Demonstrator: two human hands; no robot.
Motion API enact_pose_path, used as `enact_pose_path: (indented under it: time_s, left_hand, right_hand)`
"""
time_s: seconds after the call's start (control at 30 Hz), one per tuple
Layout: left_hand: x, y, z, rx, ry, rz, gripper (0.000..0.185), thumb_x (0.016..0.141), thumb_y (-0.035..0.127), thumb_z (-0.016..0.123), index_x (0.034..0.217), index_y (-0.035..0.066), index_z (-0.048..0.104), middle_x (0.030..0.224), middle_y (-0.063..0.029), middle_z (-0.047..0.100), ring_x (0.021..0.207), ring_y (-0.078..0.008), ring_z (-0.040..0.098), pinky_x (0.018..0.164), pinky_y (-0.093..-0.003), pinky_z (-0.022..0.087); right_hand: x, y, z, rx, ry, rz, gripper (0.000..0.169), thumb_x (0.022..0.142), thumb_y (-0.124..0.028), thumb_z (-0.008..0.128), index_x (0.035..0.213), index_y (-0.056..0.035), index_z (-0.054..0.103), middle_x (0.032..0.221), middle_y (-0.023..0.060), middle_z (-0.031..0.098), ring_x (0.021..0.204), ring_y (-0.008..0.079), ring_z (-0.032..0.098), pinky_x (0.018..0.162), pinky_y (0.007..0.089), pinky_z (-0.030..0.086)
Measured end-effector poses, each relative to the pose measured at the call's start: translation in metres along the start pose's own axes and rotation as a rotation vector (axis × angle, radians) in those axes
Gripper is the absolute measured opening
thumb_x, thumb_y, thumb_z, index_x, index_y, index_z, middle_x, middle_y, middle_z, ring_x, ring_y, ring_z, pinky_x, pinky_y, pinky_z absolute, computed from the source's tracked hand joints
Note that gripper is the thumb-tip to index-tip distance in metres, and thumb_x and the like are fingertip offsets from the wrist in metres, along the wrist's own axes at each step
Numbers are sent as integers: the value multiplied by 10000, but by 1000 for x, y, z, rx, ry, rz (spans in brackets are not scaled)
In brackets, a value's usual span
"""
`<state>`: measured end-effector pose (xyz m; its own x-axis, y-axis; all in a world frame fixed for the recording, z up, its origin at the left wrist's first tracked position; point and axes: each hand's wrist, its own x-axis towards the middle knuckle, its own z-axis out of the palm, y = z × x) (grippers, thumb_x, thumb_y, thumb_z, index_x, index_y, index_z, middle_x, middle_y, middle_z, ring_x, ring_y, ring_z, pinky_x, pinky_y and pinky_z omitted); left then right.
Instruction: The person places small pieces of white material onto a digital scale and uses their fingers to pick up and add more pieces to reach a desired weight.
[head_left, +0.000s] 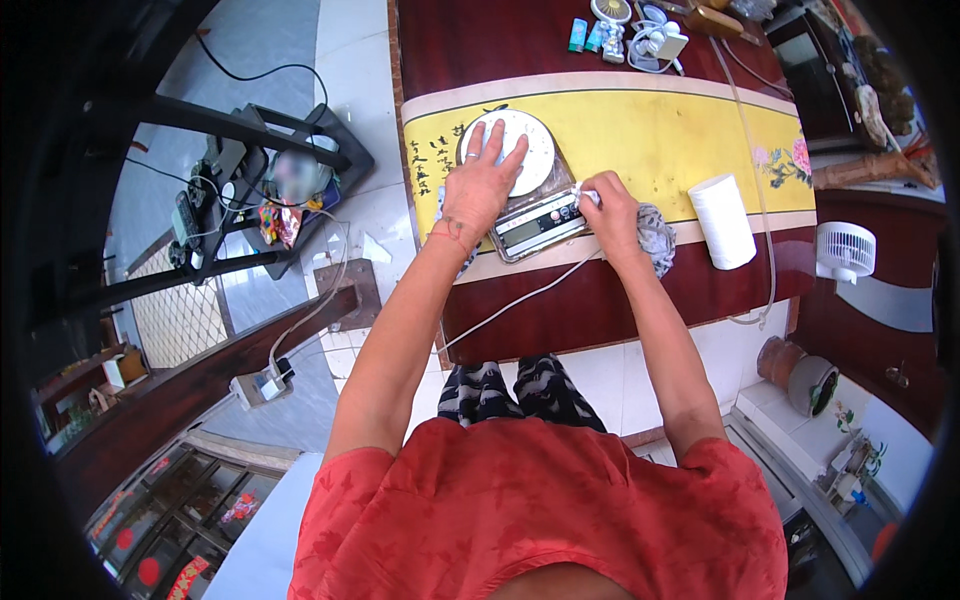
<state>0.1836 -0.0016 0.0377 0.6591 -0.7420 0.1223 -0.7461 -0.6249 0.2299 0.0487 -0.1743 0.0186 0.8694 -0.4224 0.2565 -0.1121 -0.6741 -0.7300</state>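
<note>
A digital kitchen scale (541, 226) with a round white pan (534, 161) lies on the yellow table runner (630, 142). My left hand (484, 180) rests spread on the pan's left part, fingers apart, a ring on one finger. My right hand (609, 210) pinches a small white wad, perhaps tissue (590, 196), against the right end of the scale's button panel. Just right of that wrist lies a crumpled patterned grey cloth (657, 240). More patterned cloth shows partly behind my left wrist. Farther right, a white paper roll (722, 222) lies on its side.
A white cable (517, 304) crosses the table's near edge, and another runs down at the right. Small tubes (577, 35), a small fan (611, 10) and a white plug with cable (666, 43) stand at the far side. A white fan (846, 251) is beyond the right edge.
</note>
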Motion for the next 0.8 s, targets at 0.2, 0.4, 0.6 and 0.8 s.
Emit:
enact_pose_path:
  time_s: [0.2,0.4,0.6,0.8]
  left_hand:
    - [-3,-6,1,28,31,4,431,909,238,574,1325,309,489,1449,-86,415,1350,-325,384,748,-392,578]
    - [5,0,-1,-91,3,-18,399,925,254,554,1319,300,515,1450,-64,429,1364,-301,367,846,-409,544]
    - [-8,-13,-24,-266,192,-152,385,903,168,565,1288,192,554,1391,-96,480,1287,-312,446,953,-407,475]
    - [-100,28,-49,-407,63,-229,220,833,28,567,1051,54,582,1004,-175,603,863,-399,609,716,-433,510]
  right_hand:
    - [-24,-5,-6,10,-30,52,137,734,14,629,866,-11,608,873,155,593,799,355,600,692,399,481]
    - [5,3,-1,5,-8,77,123,731,10,637,849,-14,610,862,154,594,805,358,604,703,412,484]
    - [-26,-1,-20,-102,-119,-1,131,721,18,645,844,-12,614,862,160,595,794,359,606,697,417,489]
    - [-6,8,-13,-29,-53,56,145,749,23,636,886,-19,614,879,158,587,799,364,596,700,414,479]
